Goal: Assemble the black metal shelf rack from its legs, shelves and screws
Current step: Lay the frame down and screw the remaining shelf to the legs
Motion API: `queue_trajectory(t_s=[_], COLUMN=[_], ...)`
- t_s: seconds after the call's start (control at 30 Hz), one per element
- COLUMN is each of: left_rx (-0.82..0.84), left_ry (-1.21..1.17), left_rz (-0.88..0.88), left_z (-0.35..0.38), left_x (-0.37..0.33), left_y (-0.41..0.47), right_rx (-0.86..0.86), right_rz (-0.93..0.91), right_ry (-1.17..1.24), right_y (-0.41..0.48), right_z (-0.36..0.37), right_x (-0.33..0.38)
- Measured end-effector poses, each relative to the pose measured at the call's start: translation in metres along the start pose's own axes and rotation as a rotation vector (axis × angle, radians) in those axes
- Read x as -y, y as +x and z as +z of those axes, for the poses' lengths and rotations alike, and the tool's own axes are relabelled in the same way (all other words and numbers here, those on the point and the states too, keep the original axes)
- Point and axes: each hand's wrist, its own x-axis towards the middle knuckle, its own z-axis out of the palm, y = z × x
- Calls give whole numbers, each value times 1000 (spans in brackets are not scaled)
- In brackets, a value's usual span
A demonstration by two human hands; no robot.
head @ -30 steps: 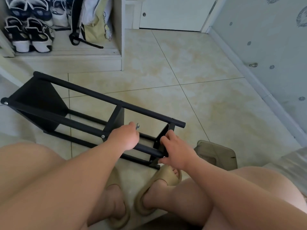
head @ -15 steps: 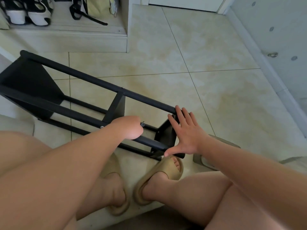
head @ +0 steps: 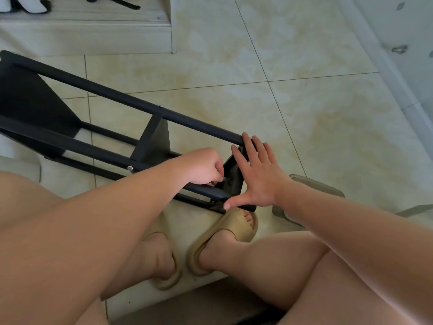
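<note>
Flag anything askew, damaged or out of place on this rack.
Nothing stands out. The rack lies on its side on the floor, as suits assembly; nothing on it looks bent, skewed or damaged.

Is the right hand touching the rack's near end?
Touching. Head view: the right hand presses flat against the near end of the rack, no gap.
</note>
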Motion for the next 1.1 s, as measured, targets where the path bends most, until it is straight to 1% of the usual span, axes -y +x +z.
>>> queue_trajectory(t_s=[0.13, 0.2, 0.3, 0.4, 0.67, 0.8, 0.93, 1.1], left_rx=[8, 25, 45, 21, -39, -11, 26, 129], left_ry=[-117, -258, -561, -695, -777, -806, -760, -729], left_rz=[-52, -110, -199, -226, -221, -200, -189, -238], left_z=[-1, 1, 6, 8, 11, 11, 11, 8], left_x=[-8, -10, -11, -11, -14, -12, -9, -8], left_y=[3, 5, 7, 8, 11, 12, 14, 16], right_rx=[-5, -4, -3, 2, 1, 7, 5, 10], right_rz=[-2, -3, 4, 9, 17, 20, 18, 20], right_ry=[13, 20, 22, 27, 28, 30, 38, 40], right_y=[0, -1, -1, 0, -1, 0, 0, 0], right_z=[0, 0, 0, -1, -2, -2, -3, -2], right_x=[0, 1, 2, 3, 4, 5, 5, 5])
